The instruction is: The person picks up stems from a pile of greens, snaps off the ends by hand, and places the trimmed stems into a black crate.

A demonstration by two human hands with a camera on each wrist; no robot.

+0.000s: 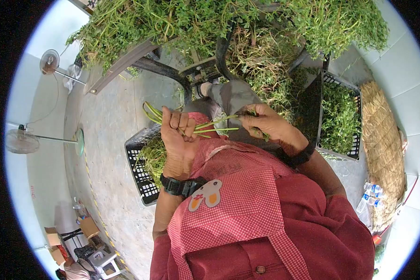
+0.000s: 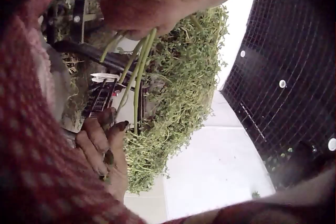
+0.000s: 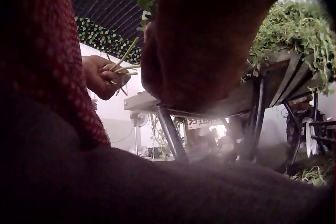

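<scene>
From here, the stems are looking smooth. The apron is showing matt cloth, the crate plastic.

The table is covered by a thick heap of leafy green stems, draped over its edge. On the grey floor, a tangled pile of paler stems is spread below, and a black crate is set nearby.

Someone here wears a red-and-white checked apron with a white rabbit-shaped patch, orange-eared, over a deep red shirt fastened by a round button. Chunky black straps circle both wrists; the trousers look grey.
</scene>
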